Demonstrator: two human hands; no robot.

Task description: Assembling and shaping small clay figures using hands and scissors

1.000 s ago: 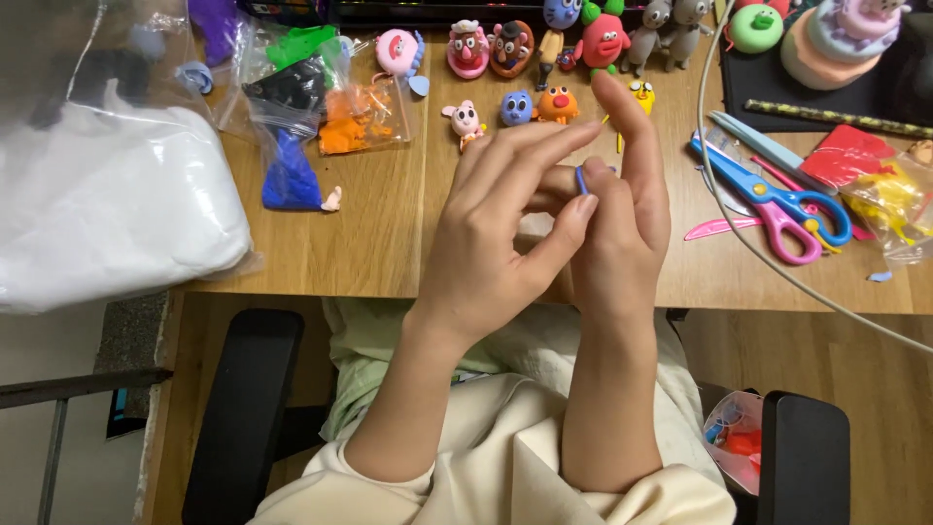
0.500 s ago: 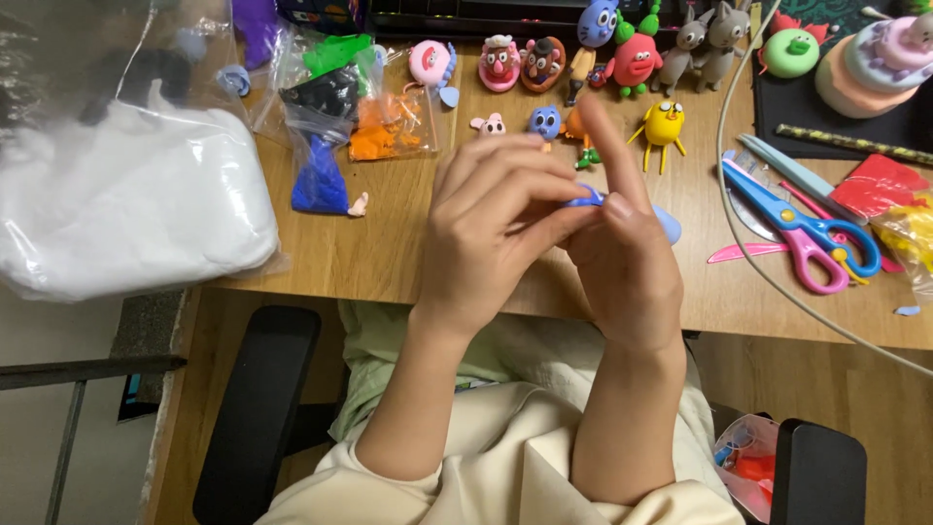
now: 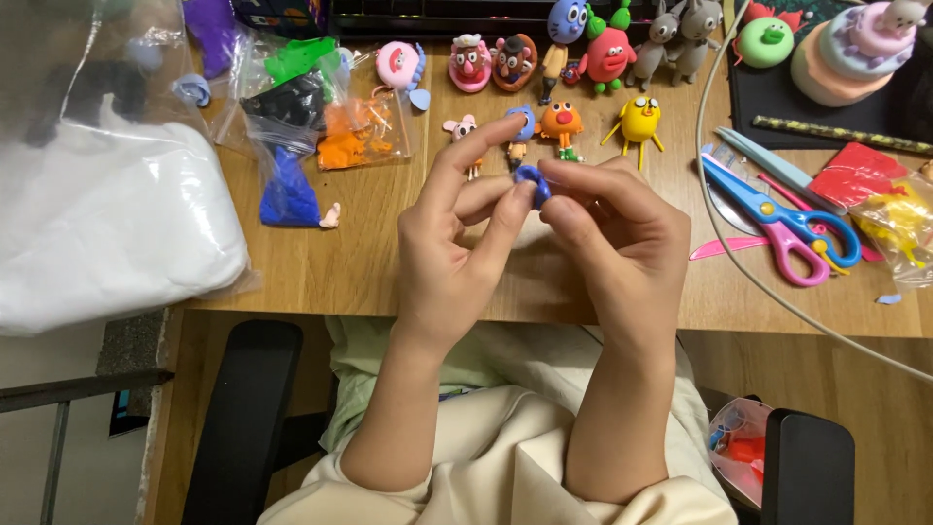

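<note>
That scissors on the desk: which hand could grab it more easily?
Probably the right hand. The scissors lies on its side of the desk, while the left hand sits farther off. Both hands pinch the blue clay piece.

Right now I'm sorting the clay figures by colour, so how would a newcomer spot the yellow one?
Start at the wooden desk and follow the row of small figures along its far edge. The yellow figure stands just right of the orange figure, the only all-yellow one, with thin dark limbs.
</note>
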